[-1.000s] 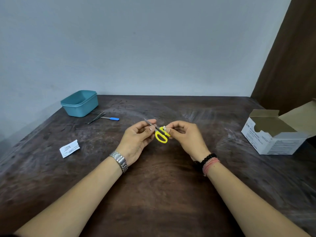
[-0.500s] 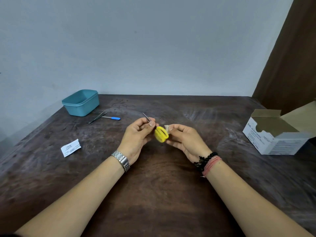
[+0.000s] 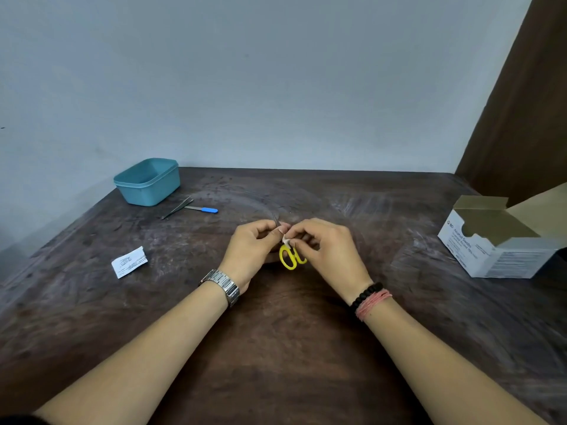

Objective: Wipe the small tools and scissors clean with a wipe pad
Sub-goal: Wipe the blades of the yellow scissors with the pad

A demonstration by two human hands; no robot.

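Note:
Small scissors with yellow handles (image 3: 288,257) are held over the middle of the dark wooden table (image 3: 276,348). My left hand (image 3: 253,251) pinches the metal blades, whose tip pokes out above my fingers. My right hand (image 3: 325,250) pinches a small white wipe pad (image 3: 286,239) against the scissors just above the handles. Metal tweezers (image 3: 178,207) and a blue-handled tool (image 3: 204,209) lie on the table at the far left.
A teal plastic tub (image 3: 148,182) stands at the far left by the wall. A torn white wipe wrapper (image 3: 129,261) lies on the left. An open white swab box (image 3: 503,240) sits at the right edge.
The scissors have turned so the yellow handles hang down toward me. My right hand moved up and now pinches the pad near the blades' base.

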